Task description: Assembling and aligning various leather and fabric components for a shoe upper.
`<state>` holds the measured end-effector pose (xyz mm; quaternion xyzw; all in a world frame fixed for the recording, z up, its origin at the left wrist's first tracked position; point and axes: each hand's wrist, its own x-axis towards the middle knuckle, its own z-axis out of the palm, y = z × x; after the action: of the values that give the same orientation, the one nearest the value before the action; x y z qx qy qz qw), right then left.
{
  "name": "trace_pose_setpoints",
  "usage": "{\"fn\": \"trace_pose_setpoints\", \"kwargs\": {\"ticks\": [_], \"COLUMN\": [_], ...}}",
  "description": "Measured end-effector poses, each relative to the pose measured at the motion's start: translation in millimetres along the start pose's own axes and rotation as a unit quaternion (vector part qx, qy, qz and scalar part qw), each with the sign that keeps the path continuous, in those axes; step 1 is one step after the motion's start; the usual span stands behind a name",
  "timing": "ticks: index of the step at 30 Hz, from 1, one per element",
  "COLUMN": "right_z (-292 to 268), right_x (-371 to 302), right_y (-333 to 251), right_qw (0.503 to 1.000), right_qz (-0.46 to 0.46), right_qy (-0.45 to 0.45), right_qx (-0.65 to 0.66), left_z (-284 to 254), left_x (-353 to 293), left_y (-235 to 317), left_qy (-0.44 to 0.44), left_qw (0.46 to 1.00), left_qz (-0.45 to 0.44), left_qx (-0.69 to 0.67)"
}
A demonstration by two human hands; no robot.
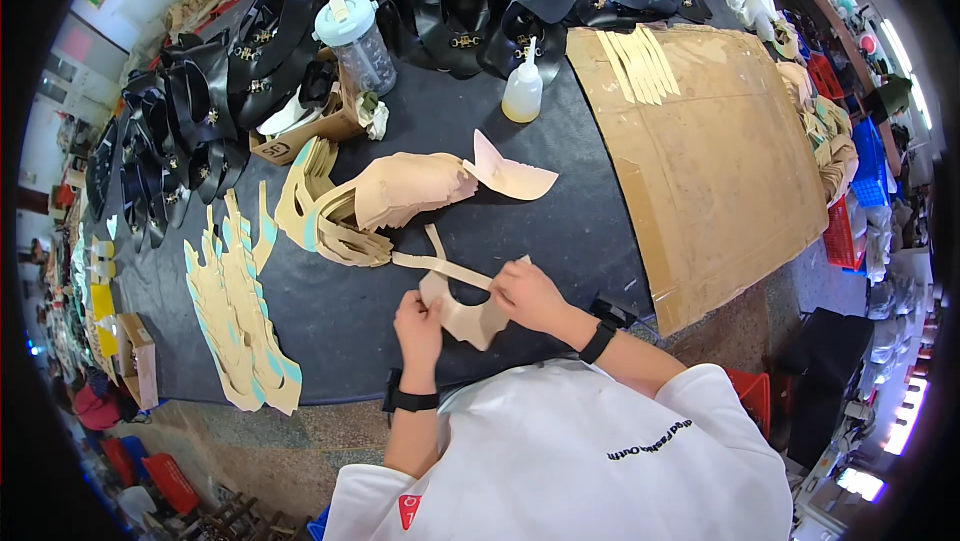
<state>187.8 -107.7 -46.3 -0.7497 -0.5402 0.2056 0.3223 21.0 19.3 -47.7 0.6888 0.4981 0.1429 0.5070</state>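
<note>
Pinching a thin beige curved-edged piece (463, 323) at opposite sides, left hand (418, 326) and right hand (530, 295), over the black tabletop (592, 211), stacked pale pink-beige pieces (412, 187) crowding just beyond, flat brown cardboard sheet (705, 166) at right.

We saw a line of dark printed lettering (650, 441) across the white shirt (600, 486) and pale characters on its red patch (409, 511). We also noticed dark marks (277, 151) on the small cardboard box (325, 129).

Room between stacked pieces (408, 191) and cardboard (715, 176), bottle (523, 93) (upright) beyond
</note>
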Motion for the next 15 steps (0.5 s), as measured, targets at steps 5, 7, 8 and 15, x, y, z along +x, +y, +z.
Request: {"fn": "trace_pose_setpoints", "kwargs": {"ticks": [5, 7, 8, 15], "right_z": [8, 14, 15, 31], "right_x": [-17, -22, -22, -28], "right_y": [-17, -23, -28, -61], "right_qw": [0.991, 0.989, 0.986, 0.846], "right_qz": [-0.016, -0.008, -0.003, 0.168], "right_qy": [-0.113, -0.105, -0.097, -0.21], "right_qx": [0.072, 0.103, 0.133, 0.461], "left_z": [-37, -42, -42, -23], "left_x": [12, 12, 13, 10], "left_y": [-6, 18, 21, 59], "left_qy": [0.025, 0.092, 0.095, -0.13], "left_qw": [0.995, 0.99, 0.99, 0.874], "left_qz": [0.053, 0.065, 0.064, -0.079], "left_qx": [0.08, 0.084, 0.084, -0.461]}}
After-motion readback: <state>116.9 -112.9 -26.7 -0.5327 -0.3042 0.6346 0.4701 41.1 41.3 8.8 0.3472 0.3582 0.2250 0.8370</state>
